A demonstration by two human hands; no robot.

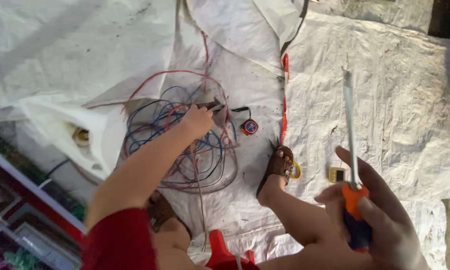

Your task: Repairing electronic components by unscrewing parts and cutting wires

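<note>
Left hand (197, 121) pinches a small tool in the wire tangle (185, 137); right hand (380, 215) grips the screwdriver (352, 165) upright, sorting wires

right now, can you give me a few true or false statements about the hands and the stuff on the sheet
1. The right hand holds a screwdriver with an orange and blue handle. True.
2. The screwdriver's shaft points down into the tangle of wires. False: it points up and away, over the white sheet.
3. The left hand reaches onto the tangle of wires. True.
4. The small round orange and black object is in the left hand. False: it lies on the sheet, beside the wires.
5. Both feet are bare. False: the foot beside the wires wears a brown sandal.
</note>
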